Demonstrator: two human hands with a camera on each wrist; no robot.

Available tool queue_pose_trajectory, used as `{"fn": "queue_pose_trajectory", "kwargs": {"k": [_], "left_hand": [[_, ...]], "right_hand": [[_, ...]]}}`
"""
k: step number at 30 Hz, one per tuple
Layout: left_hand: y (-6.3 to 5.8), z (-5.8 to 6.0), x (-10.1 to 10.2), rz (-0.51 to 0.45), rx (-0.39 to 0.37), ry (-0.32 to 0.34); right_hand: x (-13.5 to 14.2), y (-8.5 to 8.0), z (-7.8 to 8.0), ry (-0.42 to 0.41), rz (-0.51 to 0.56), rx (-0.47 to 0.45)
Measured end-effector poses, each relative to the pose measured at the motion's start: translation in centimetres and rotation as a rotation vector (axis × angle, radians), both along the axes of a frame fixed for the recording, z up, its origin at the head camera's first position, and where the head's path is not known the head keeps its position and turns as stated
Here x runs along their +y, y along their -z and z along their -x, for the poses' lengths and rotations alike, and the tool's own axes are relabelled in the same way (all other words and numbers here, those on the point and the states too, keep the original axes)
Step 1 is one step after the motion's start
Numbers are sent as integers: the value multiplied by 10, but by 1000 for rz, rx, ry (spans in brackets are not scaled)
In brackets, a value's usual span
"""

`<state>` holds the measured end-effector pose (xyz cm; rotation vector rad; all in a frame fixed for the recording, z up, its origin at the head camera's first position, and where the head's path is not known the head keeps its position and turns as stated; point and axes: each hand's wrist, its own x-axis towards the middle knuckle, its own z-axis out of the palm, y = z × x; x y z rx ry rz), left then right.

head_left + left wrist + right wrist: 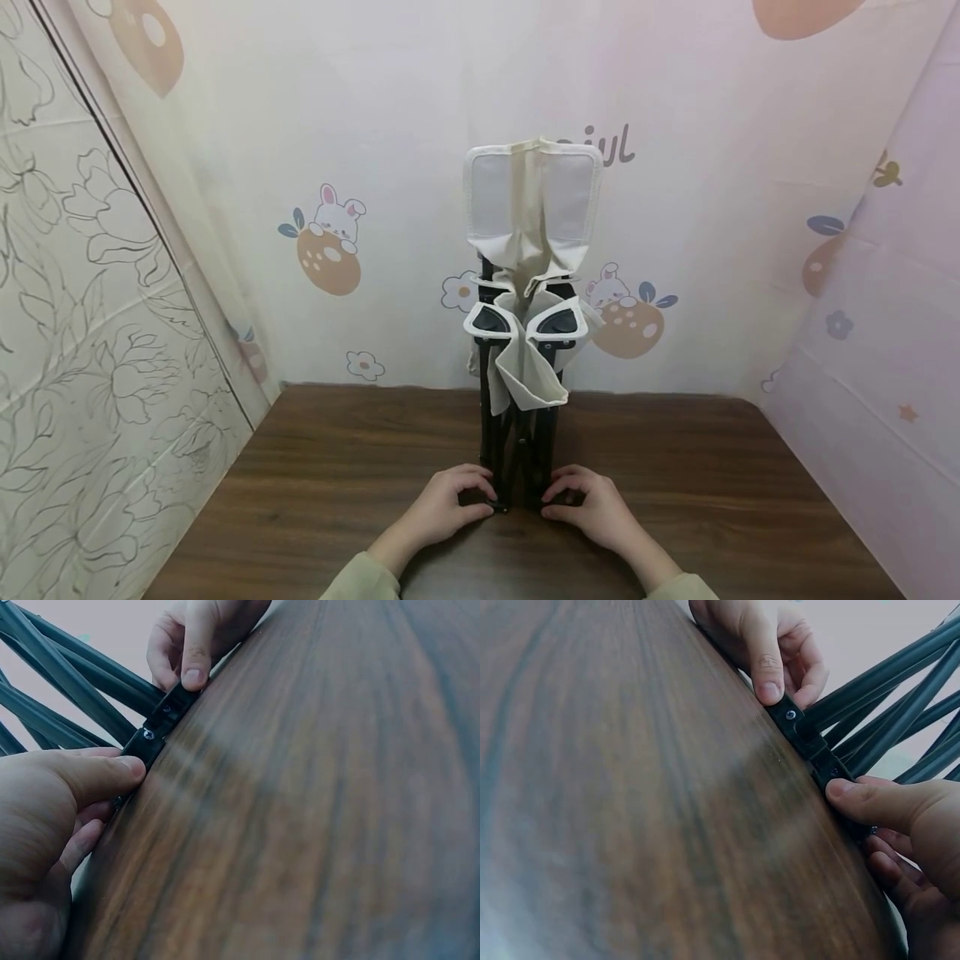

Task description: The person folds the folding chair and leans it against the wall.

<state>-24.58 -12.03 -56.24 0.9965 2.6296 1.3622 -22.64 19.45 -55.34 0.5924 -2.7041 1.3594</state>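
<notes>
A folded camping chair (491,200) with cream fabric and black tube legs stands upright on the wooden table. Its sides are drawn close together, and the fabric hangs in creases between them. My left hand (444,504) pinches the black plastic foot (142,746) on the left between thumb and fingers. On the other side, my right hand (592,506) grips the right foot (829,769) the same way. The two feet lie close beside each other on the tabletop in both wrist views. Crossing leg tubes (907,675) rise from them.
The dark wood table (337,450) ends at the back against a pale cloth (405,125) printed with rabbits and fruit. A flower-patterned panel (90,333) borders the left side. Another pale cloth (877,375) hangs along the right.
</notes>
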Motion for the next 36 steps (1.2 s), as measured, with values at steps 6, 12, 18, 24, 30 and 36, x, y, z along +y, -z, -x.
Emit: {"fn": "queue_pose_trajectory", "kwargs": {"k": [6,12,18,24,30,36], "left_hand": [[0,2,0,1,7,1],[0,7,-1,-5,12,3],[1,14,0,-1,37,-9],[0,20,3,9,40,-21],[-1,26,6,19,36,-26],[-2,35,7,34,31,-37]], "right_hand": [[0,-1,3,-16,-10,7],[-1,-2,8,-26,-23,5],[-2,-4,15,-28,-53,46],[-2,-4,20,-19,-67,74],[-1,-4,27,-9,-74,54],[-1,-4,35,1,-81,57]]}}
